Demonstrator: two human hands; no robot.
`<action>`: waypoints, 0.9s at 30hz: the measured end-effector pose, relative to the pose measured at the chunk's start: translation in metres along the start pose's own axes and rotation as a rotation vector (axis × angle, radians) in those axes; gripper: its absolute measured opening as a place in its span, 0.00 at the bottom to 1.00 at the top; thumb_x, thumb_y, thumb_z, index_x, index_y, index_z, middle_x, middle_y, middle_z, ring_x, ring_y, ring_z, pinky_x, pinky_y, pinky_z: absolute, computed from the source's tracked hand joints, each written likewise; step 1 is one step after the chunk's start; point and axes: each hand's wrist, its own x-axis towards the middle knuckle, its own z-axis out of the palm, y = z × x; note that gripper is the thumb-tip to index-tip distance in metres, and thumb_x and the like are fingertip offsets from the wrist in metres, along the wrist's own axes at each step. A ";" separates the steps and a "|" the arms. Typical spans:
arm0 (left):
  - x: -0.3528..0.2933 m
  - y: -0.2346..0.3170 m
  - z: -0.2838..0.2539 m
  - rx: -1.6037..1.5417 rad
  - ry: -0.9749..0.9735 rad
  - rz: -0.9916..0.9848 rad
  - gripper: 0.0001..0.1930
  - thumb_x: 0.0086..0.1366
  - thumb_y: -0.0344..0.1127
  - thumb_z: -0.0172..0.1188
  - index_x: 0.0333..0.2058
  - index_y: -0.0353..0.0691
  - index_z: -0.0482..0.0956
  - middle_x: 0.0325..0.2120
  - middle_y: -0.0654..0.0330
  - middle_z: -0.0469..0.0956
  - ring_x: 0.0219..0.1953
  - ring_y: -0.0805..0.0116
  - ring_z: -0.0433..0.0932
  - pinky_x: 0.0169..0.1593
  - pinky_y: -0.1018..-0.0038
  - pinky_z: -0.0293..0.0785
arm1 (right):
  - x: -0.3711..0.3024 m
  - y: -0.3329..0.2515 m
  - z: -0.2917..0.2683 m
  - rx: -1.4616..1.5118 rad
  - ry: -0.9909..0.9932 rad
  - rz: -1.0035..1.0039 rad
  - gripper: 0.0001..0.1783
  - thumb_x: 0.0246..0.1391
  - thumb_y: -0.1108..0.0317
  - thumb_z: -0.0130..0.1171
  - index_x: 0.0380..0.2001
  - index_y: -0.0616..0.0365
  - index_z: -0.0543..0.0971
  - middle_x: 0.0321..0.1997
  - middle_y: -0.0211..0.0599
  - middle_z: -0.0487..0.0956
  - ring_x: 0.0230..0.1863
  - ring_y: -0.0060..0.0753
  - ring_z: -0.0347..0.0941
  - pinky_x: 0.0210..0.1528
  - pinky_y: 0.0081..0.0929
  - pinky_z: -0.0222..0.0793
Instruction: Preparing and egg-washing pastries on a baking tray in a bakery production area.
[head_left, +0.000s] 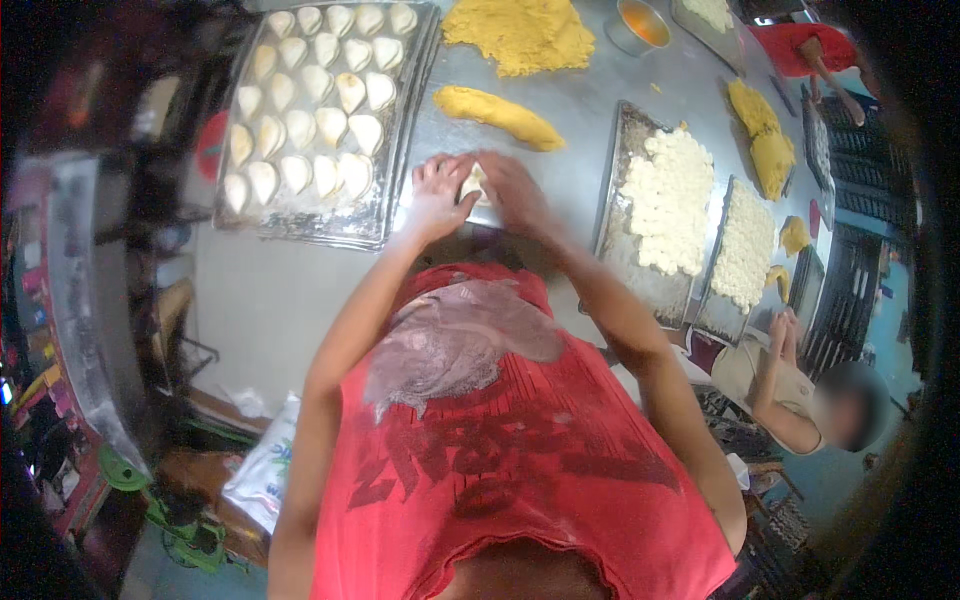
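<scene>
A small pale dough piece (476, 184) lies at the near edge of the metal table, between my two hands. My left hand (440, 198) curves round its left side, the thumb at its near edge. From the right, my right hand (514, 192) closes over the other side, slightly smeared by motion; some of its fingertips are hidden. Left of my hands sits a dark baking tray (388, 207) with rows of folded half-round pastries (350, 92). Just beyond my hands lies a long roll of yellow filling (500, 117).
A yellow mound (518, 35) and a metal bowl (640, 27) of orange liquid stand farther back. Two trays at right carry pale dough pieces (668, 200) and small pale lumps (742, 245). More yellow filling (765, 140) lies beyond. Another person (790, 390) is at the right.
</scene>
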 end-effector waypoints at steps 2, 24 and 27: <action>-0.021 0.008 -0.008 -0.121 0.027 0.039 0.26 0.60 0.36 0.64 0.57 0.43 0.72 0.57 0.59 0.72 0.59 0.53 0.66 0.63 0.55 0.59 | -0.034 -0.009 -0.027 0.055 -0.087 -0.016 0.14 0.59 0.69 0.55 0.48 0.57 0.79 0.53 0.45 0.77 0.54 0.52 0.72 0.57 0.46 0.68; 0.000 0.103 -0.036 -0.838 -0.167 -0.717 0.20 0.68 0.40 0.62 0.56 0.41 0.74 0.34 0.69 0.73 0.36 0.79 0.70 0.41 0.79 0.68 | 0.065 0.108 -0.139 0.323 0.148 0.581 0.19 0.60 0.61 0.62 0.52 0.54 0.79 0.43 0.39 0.83 0.41 0.29 0.80 0.44 0.27 0.74; -0.010 0.097 -0.032 -0.870 -0.133 -0.747 0.20 0.68 0.39 0.61 0.56 0.40 0.75 0.37 0.66 0.76 0.39 0.76 0.73 0.44 0.77 0.70 | 0.037 0.198 -0.111 -0.336 0.345 0.201 0.17 0.62 0.59 0.60 0.50 0.56 0.80 0.42 0.39 0.83 0.41 0.29 0.80 0.43 0.27 0.74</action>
